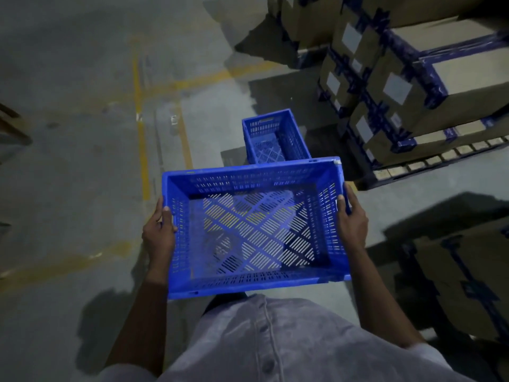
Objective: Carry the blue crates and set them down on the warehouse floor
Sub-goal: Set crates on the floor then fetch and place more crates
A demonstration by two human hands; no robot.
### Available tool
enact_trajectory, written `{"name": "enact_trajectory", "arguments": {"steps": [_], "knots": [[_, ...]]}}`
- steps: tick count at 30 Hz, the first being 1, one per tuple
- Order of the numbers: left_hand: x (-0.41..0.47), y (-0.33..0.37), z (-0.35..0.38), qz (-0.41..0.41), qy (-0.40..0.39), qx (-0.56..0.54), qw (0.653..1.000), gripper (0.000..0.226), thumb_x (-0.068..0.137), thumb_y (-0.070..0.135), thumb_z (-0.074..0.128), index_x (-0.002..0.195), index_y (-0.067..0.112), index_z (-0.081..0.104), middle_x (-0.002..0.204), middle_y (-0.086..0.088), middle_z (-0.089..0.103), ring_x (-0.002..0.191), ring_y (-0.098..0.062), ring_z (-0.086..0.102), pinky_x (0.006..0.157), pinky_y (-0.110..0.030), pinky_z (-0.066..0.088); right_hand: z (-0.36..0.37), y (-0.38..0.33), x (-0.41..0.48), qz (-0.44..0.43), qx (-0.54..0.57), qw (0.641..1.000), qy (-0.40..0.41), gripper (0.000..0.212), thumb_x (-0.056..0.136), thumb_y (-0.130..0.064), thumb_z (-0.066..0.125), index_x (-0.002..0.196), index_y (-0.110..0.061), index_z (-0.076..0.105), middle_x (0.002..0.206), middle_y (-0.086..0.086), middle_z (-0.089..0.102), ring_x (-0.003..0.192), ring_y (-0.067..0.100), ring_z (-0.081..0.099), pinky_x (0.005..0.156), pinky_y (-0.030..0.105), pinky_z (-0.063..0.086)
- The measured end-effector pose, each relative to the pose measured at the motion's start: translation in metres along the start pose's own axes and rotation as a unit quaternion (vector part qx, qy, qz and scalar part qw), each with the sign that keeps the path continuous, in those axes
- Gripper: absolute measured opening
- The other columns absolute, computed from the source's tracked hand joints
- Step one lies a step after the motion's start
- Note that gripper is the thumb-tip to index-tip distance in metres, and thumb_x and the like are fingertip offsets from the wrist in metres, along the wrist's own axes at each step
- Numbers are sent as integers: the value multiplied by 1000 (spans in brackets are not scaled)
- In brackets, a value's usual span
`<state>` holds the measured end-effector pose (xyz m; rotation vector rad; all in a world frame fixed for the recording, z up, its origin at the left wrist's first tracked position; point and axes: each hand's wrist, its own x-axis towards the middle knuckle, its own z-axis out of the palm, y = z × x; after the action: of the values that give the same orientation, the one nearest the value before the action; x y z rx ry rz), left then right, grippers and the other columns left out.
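Partway done. One blue crate on floor [275, 139] is already set down on the warehouse floor [82, 161], just beside the pallet [429, 164] of stacked cardboard boxes [413, 92]. Held crate [248, 175] is up in the air in front of the person's shirt [289, 340], level, open side up, empty. Its far edge overlaps the floor crate in view; they are apart in height.

Left hand [159, 232] grips the left short wall and right hand [352, 224] grips the right short wall. Fingers [166, 219] are clamped on the crate's rim, thumbs over the top.

Left to do, judging from this: lower the held crate to the floor, likely near the first. Whether more crates wait elsewhere, cannot tell.

Counts: blue crates 2 (1 down, 1 carried), hands 2, both busy. Boxes: many, in several stacks, too cut off to count. Yellow floor lines [141, 150]: several.
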<state>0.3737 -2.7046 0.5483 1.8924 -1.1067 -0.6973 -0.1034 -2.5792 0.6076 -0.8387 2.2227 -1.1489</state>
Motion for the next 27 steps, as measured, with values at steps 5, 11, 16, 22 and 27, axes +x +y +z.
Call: {"name": "enact_trajectory", "arguments": {"steps": [5, 11, 16, 22, 27], "knots": [[133, 20, 53, 9, -51, 14, 999, 45, 107, 73, 60, 151, 70, 60, 66, -4, 65, 58, -18, 51, 65, -60, 61, 71, -32, 54, 30, -16, 999, 41, 52, 112, -72, 43, 163, -63, 40, 153, 1, 68, 114, 16, 70, 98, 42, 58], [258, 70, 116, 28, -111, 27, 993, 47, 106, 77, 57, 153, 70, 58, 67, -3, 66, 59, -19, 54, 65, -63, 61, 117, -75, 102, 64, 3, 993, 102, 53, 112, -68, 47, 164, -60, 41, 146, 2, 72, 101, 10, 69, 94, 36, 57], [309, 118, 196, 59, -163, 55, 983, 47, 106, 75, 59, 153, 69, 58, 69, -5, 68, 59, -20, 53, 64, -64, 60, 125, -66, 135, 113, 10, 978, 175, 53, 108, -79, 43, 159, -70, 38, 144, 0, 73, 117, 28, 76, 98, 51, 63], [334, 164, 286, 105, -224, 76, 966, 46, 107, 72, 60, 152, 69, 59, 68, -8, 67, 60, -19, 53, 67, -59, 62, 131, -55, 175, 169, 29, 959, 227, 52, 109, -75, 47, 159, -64, 45, 150, -4, 70, 130, 29, 70, 102, 44, 56], [351, 176, 336, 149, -265, 117, 946, 47, 109, 76, 54, 156, 73, 50, 72, -3, 72, 63, -16, 64, 80, -55, 66, 148, -38, 201, 202, 45, 946, 248, 49, 110, -72, 48, 159, -62, 48, 154, -11, 67, 133, 22, 68, 106, 41, 56]]}}
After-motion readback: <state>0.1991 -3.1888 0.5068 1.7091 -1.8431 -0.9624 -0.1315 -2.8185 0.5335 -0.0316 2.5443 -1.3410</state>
